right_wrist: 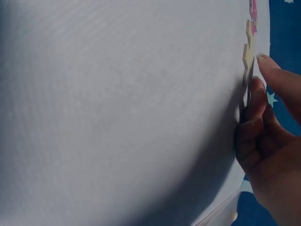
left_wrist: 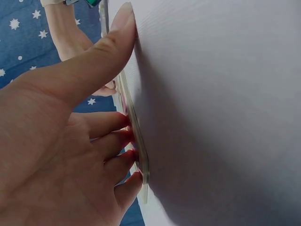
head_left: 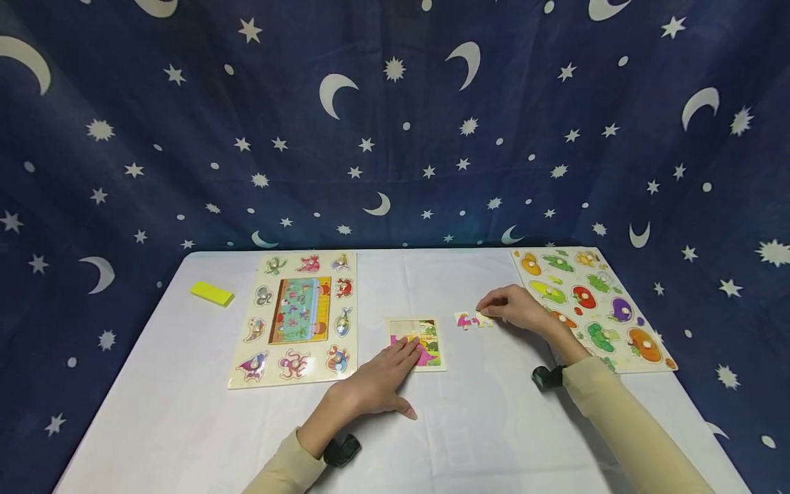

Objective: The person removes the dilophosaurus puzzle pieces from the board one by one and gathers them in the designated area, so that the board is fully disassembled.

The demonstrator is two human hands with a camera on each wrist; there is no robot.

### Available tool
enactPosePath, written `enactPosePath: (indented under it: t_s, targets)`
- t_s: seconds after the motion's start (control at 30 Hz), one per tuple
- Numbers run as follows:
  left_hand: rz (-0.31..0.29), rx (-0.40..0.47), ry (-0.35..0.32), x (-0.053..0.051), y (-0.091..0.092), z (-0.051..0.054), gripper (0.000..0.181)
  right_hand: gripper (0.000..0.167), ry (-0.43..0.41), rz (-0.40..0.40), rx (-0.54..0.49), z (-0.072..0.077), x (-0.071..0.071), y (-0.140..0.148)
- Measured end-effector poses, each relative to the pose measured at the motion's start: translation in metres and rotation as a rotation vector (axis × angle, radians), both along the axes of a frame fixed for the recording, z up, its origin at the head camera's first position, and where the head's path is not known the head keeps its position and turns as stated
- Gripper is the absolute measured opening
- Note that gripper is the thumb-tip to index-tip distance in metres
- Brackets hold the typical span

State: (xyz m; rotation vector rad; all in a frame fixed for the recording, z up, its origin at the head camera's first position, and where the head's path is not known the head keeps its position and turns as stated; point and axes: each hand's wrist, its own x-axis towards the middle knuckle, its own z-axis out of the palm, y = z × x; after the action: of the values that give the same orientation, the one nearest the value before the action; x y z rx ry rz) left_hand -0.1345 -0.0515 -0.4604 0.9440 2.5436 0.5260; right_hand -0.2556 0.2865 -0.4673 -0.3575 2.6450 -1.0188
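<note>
A small square jigsaw puzzle (head_left: 430, 360) in a pale wooden frame lies in the middle of the table, with part of its picture bare at the upper left. My left hand (head_left: 379, 377) rests its fingertips on this puzzle, fingers extended and thumb held apart; they hide some of the picture. To the right, my right hand (head_left: 515, 307) pinches a pale jigsaw piece (head_left: 484, 321) between thumb and fingers, low at the table surface. Touching or very near its left side is a pink-and-white jigsaw piece (head_left: 463, 320). The right wrist view shows the pale piece (right_wrist: 249, 52) edge-on at the fingertips.
A sea-animal peg board (head_left: 247, 370) lies to the left, and a vegetable peg board (head_left: 660, 369) to the right under the right forearm. Toward the far left corner is a yellow block (head_left: 212, 293). A dark blue star-and-moon curtain (head_left: 395, 110) hangs behind the white table (head_left: 469, 439).
</note>
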Motion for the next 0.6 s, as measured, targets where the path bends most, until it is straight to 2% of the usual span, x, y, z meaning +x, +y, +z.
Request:
enactPosePath:
  t_s: [0.27, 0.6]
  targets:
    - [0.004, 0.001, 0.005, 0.001, 0.001, 0.002, 0.109, 0.011, 0.036, -0.010, -0.035, 0.004, 0.004, -0.019]
    - [0.005, -0.046, 0.045, 0.002, 0.005, 0.002, 0.107, 0.013, 0.036, 0.075, -0.105, 0.008, 0.008, -0.060]
